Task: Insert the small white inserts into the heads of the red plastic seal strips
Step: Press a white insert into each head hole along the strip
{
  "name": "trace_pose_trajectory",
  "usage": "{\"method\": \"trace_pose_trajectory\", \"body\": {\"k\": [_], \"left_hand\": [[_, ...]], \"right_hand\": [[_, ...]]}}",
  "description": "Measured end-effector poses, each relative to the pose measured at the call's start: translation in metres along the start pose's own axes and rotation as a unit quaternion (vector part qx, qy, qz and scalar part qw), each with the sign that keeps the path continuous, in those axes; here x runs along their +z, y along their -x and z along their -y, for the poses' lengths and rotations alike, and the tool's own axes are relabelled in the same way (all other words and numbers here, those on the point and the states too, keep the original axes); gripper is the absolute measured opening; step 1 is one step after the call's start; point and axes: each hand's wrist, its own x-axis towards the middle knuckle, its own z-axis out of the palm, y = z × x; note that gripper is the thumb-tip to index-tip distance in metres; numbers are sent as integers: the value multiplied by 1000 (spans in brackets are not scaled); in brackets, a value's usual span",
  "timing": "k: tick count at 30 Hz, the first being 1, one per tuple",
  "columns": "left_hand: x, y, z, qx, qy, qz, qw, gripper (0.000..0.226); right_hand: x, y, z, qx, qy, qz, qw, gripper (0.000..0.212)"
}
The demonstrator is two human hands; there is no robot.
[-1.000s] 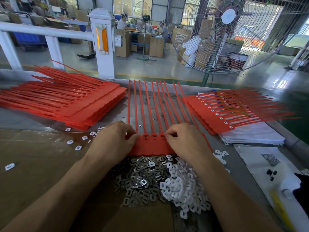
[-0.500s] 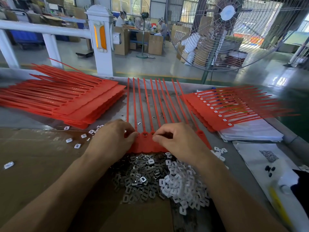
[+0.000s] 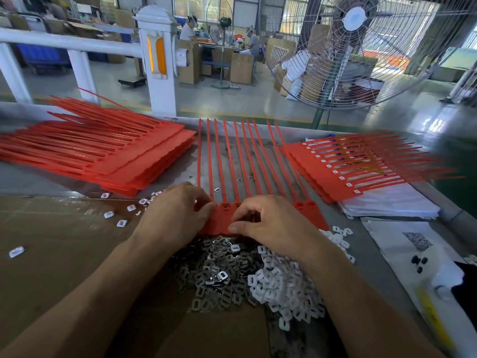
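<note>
A: Where is the red seal strip sheet (image 3: 260, 177)?
B: Flat on the counter (image 3: 180, 166), heads toward the person, tails fanned away.
A: And the hands?
B: Left hand (image 3: 178, 215) pinches the sheet's left heads; right hand (image 3: 271, 223) is curled, fingertips pinched over the heads (contents hidden). White inserts (image 3: 284, 285) are heaped just below.

A joined sheet of red plastic seal strips (image 3: 258, 177) lies mid-surface, tails pointing away, heads nearest the person. The left hand (image 3: 173, 215) and the right hand (image 3: 273, 226) rest on its heads. Just before them sits a heap of grey metal clips (image 3: 214, 275), with a heap of small white plastic inserts (image 3: 281, 282) to its right. A stack of red strip sheets (image 3: 98, 153) lies left, another stack with white inserts fitted (image 3: 361, 166) right, on a pile of white sheets (image 3: 387, 205).
</note>
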Motion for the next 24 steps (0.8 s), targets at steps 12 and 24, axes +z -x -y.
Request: {"method": "trace_pose_trajectory", "body": {"k": [12,24], "left_hand": [[3,-1,0,8,-9,-6,1000,16],[1,-1,0,-1,-8,0,1000,18]], "right_hand": [[3,-1,-3,10,17,-40,999,12],[5,-2,-7,18,22,-42,999,19]]}}
